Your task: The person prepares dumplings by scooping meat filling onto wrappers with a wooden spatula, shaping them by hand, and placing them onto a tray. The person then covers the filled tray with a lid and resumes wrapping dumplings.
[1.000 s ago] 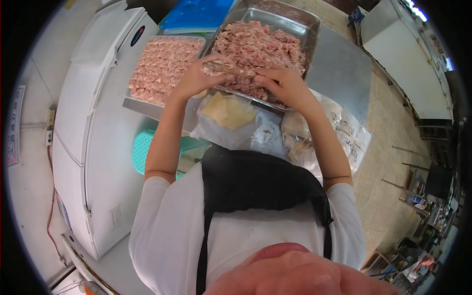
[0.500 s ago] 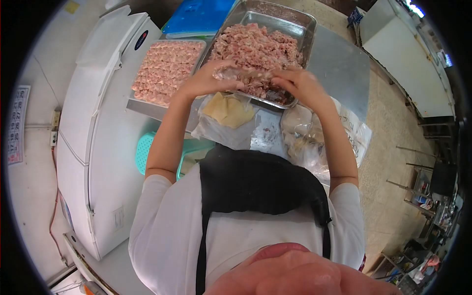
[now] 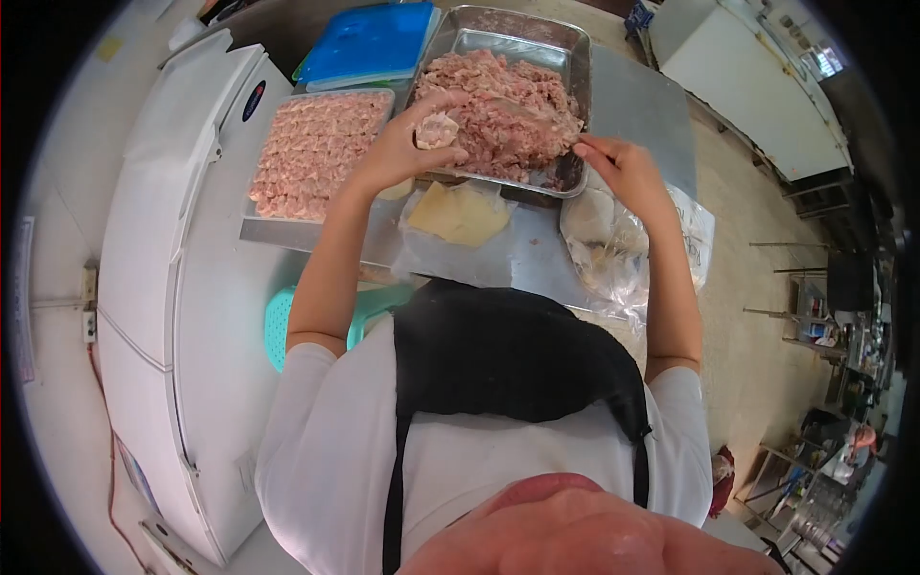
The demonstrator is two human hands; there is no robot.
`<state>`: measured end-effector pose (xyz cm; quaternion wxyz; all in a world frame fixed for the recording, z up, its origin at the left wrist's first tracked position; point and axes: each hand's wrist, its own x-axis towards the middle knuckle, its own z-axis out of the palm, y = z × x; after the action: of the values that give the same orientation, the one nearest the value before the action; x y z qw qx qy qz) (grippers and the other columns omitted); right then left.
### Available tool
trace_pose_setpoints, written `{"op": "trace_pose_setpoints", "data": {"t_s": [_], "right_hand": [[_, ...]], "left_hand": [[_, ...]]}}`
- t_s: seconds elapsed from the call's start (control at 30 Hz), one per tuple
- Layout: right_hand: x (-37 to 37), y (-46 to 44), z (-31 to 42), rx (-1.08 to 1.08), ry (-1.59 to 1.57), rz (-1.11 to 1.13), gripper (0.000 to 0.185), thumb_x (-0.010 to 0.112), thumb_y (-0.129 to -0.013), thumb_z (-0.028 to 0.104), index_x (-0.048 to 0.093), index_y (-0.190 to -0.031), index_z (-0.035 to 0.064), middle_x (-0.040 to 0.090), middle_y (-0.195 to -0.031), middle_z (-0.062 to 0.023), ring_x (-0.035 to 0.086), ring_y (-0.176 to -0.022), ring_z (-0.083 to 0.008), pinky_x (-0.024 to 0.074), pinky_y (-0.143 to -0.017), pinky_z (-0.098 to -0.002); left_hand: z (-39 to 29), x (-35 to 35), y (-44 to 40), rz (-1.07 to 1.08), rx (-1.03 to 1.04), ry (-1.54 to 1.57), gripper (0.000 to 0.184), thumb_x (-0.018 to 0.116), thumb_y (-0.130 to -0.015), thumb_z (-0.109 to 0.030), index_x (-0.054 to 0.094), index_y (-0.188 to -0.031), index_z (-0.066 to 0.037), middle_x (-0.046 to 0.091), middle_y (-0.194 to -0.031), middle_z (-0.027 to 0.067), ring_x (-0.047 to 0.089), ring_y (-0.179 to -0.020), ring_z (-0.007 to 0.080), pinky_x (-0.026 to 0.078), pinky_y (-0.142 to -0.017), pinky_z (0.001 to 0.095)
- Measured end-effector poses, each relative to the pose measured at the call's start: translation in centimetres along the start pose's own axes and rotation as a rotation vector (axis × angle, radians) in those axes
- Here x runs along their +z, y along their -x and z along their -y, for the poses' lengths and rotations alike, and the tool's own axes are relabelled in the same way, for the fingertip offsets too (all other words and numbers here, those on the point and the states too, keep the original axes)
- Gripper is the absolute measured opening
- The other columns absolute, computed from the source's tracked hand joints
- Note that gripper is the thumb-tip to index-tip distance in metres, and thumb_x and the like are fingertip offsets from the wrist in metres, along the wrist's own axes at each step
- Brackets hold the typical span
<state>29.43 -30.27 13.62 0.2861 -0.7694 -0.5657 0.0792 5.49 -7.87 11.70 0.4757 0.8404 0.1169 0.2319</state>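
My left hand [image 3: 410,144] curls around a small, pale wrapped dumpling [image 3: 437,131] with meat filling, at the near left corner of the metal tray [image 3: 582,57]. Inside that tray lies a heap of ground meat [image 3: 508,81]. At its right rim, my right hand [image 3: 625,171] pinches the end of a thin utensil, its blade blurred against the meat, so its exact kind is unclear. A stack of yellow dumpling wrappers [image 3: 460,214] rests on a clear plastic sheet [image 3: 431,257] below the tray. Rows of filled dumplings [image 3: 321,144] cover a tray at the left.
A blue lid [image 3: 374,43] lies behind the dumpling tray. Plastic bags [image 3: 604,240] sit at the right of the metal table [image 3: 637,105]. A white freezer [image 3: 216,316] stands on the left, with a turquoise basket [image 3: 280,326] beside the table edge.
My hands have moved apart; the right has shifted right to the tray rim with the utensil. The dumpling in my left hand now shows plainly. The view has shifted slightly.
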Motion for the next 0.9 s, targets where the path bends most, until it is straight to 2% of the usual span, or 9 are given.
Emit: {"op": "trace_pose_setpoints", "data": {"t_s": [0.07,0.2,0.3,0.4,0.53,0.6,0.7,0.8,0.9], "right_hand": [[0.9,0.3,4.4,-0.079,-0.264,0.048,0.032,0.059,-0.093,0.033,0.071,-0.104,0.0059,0.069,-0.105,-0.0157,0.065,-0.095,-0.0348,0.0525,-0.080,-0.0376],[4.7,-1.4,8.6,-0.286,-0.118,0.113,0.031,0.062,-0.091,0.031,0.069,-0.108,0.0058,0.068,-0.103,-0.0164,0.064,-0.093,-0.0362,0.0518,-0.080,-0.0381],[3.5,-1.9,14.0,-0.289,0.123,-0.021,0.031,0.061,-0.091,0.031,0.069,-0.103,0.0045,0.068,-0.095,-0.0155,0.064,-0.086,-0.0353,0.0516,-0.076,-0.0402],[7.4,-2.3,16.8,-0.323,0.113,-0.017,0.028,0.061,-0.090,0.030,0.069,-0.101,0.0048,0.068,-0.090,-0.0144,0.064,-0.083,-0.0346,0.0512,-0.074,-0.0409],[9.2,-3.8,18.8,-0.327,0.047,0.053,0.027,0.065,-0.089,0.024,0.068,-0.104,0.0027,0.067,-0.092,-0.0157,0.065,-0.082,-0.0353,0.0506,-0.074,-0.0388],[10.4,-3.8,18.2,-0.268,-0.056,0.009,0.027,0.064,-0.091,0.022,0.068,-0.107,0.0009,0.068,-0.091,-0.0141,0.066,-0.080,-0.0285,0.0499,-0.073,-0.0354],[11.7,-2.8,16.8,-0.129,-0.169,0.000,0.028,0.063,-0.093,0.022,0.067,-0.109,-0.0011,0.067,-0.084,-0.0090,0.062,-0.074,-0.0183,0.0485,-0.069,-0.0304],[13.0,-0.5,15.0,0.076,-0.253,0.035,0.030,0.064,-0.093,0.023,0.067,-0.110,-0.0013,0.064,-0.077,-0.0037,0.057,-0.070,-0.0108,0.0458,-0.065,-0.0264],[14.2,1.8,13.1,0.247,-0.337,0.054,0.032,0.064,-0.093,0.027,0.068,-0.112,0.0016,0.060,-0.074,-0.0016,0.052,-0.066,-0.0075,0.0422,-0.060,-0.0240]], "left_hand": [[-0.2,-0.7,0.8,-0.003,0.066,-0.049,0.050,0.081,-0.076,-0.023,0.060,-0.117,-0.006,0.065,-0.099,0.0031,0.059,-0.093,0.0156,0.048,-0.084,0.0297],[-0.2,-4.6,2.7,0.055,0.131,-0.170,0.040,0.082,-0.075,-0.023,0.065,-0.106,-0.003,0.065,-0.098,0.0042,0.058,-0.095,0.0142,0.046,-0.087,0.0297],[3.0,-7.0,4.9,-0.053,-0.067,-0.191,0.050,0.083,-0.072,-0.035,0.065,-0.107,-0.004,0.066,-0.109,0.0077,0.060,-0.103,0.0230,0.045,-0.093,0.0355],[1.8,-10.4,7.2,0.040,-0.147,-0.143,0.059,0.083,-0.070,-0.040,0.063,-0.112,-0.004,0.064,-0.113,0.0104,0.059,-0.105,0.0232,0.044,-0.093,0.0361],[5.3,-13.6,10.4,-0.037,-0.137,-0.181,0.060,0.082,-0.071,-0.034,0.060,-0.118,-0.003,0.062,-0.114,0.0131,0.058,-0.106,0.0211,0.045,-0.091,0.0342],[5.9,-16.8,12.7,-0.005,-0.141,-0.064,0.057,0.081,-0.074,-0.024,0.058,-0.122,-0.002,0.062,-0.112,0.0102,0.058,-0.103,0.0191,0.046,-0.090,0.0323],[10.7,-22.1,16.5,-0.146,-0.450,0.050,0.061,0.079,-0.071,-0.031,0.059,-0.122,-0.004,0.061,-0.101,0.0141,0.058,-0.098,0.0243,0.047,-0.086,0.0350],[14.8,-25.5,20.2,-0.288,-0.448,-0.510,0.058,0.076,-0.075,-0.021,0.055,-0.126,-0.002,0.060,-0.110,0.0131,0.060,-0.095,0.0235,0.049,-0.082,0.0346],[19.1,-26.8,22.5,-0.310,-0.324,-0.781,0.062,0.075,-0.073,-0.022,0.053,-0.129,-0.005,0.063,-0.101,0.0152,0.062,-0.089,0.0285,0.050,-0.078,0.0376]]}}
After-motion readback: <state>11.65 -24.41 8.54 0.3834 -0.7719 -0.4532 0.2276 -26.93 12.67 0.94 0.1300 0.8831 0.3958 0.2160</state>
